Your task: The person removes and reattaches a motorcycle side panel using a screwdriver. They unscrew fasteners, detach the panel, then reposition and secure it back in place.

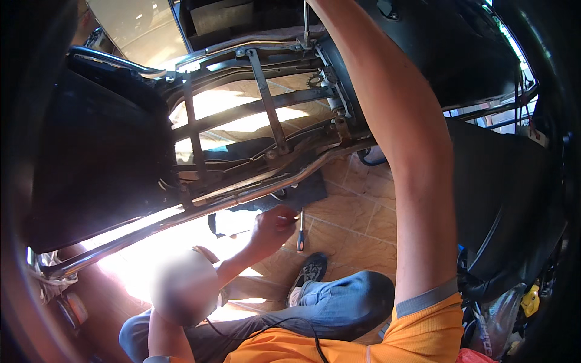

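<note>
My left hand (275,225) is low beneath a metal seat-like frame (261,91), its fingers pinched on something small I cannot make out. It is beside a screwdriver (301,239) with a black and orange handle on the tiled floor (363,193); I cannot tell if they touch. My right arm (417,181) stretches up to the top edge near an upright metal rod (307,24); that hand is out of view. Black panels (97,151) flank the slatted frame, and a tubular rail (145,227) runs along its near side. A blurred patch covers my left elbow.
My bent legs (336,302) and shoe (311,269) are below the frame. A dark mat (311,187) lies under the rail. At right are a large black panel (484,193), plastic bags (496,317) and a yellow object (531,299). A pale board (139,27) stands at upper left.
</note>
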Demonstrator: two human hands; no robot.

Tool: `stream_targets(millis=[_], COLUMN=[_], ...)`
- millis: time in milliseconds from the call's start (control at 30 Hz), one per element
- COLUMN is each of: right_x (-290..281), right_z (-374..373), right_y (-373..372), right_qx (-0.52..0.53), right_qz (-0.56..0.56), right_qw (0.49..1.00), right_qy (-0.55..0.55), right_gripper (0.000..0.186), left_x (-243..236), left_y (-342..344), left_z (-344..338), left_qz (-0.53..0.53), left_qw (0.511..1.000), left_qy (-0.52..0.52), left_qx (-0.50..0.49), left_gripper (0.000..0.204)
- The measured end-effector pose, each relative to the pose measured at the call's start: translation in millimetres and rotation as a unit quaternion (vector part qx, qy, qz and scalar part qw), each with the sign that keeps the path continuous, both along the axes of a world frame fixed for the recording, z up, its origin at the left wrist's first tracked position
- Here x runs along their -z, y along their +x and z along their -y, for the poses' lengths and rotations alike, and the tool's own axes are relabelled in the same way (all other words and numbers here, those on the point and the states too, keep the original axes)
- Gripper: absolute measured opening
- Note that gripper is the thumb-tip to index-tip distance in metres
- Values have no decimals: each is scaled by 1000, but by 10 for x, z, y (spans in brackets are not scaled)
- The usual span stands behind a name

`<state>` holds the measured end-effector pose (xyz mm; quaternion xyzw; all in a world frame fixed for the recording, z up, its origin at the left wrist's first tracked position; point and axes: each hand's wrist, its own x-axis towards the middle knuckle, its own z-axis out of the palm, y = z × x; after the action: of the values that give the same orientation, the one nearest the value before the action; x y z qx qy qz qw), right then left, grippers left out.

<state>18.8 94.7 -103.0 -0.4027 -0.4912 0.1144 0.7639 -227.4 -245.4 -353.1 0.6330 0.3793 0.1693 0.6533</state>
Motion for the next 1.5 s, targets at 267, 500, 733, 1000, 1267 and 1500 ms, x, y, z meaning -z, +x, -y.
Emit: stream_targets(millis=[267, 500, 733, 1000, 1267, 1500], right_x=[-184, -88, -102, -271, 33, -308], right_z=[86, 22, 135, 113, 84, 147], right_y=[205, 20, 165, 156, 154, 178], right_qx=[-140, -39, -91, -140, 75, -192], right_qz=[45, -1, -9, -58, 132, -38], right_qw=[982, 999, 995, 978, 986, 952], right_qy=[-120, -25, -32, -143, 64, -234], right_gripper=[50, 29, 40, 27, 49, 38], left_x=[728, 1375, 1707, 1420, 1089, 969], left_y=[-302, -329, -225, -329, -922, -1308], left_z=[-68, -53, -149, -107, 264, 500], left_qz=[-98, -187, -118, -110, -147, -174], left_qw=[965, 944, 907, 918, 945, 951], left_qy=[235, 265, 386, 361, 259, 210], left_qx=[-52, -58, -121, -123, -132, -143], left_gripper=[11, 19, 21, 20, 20, 21])
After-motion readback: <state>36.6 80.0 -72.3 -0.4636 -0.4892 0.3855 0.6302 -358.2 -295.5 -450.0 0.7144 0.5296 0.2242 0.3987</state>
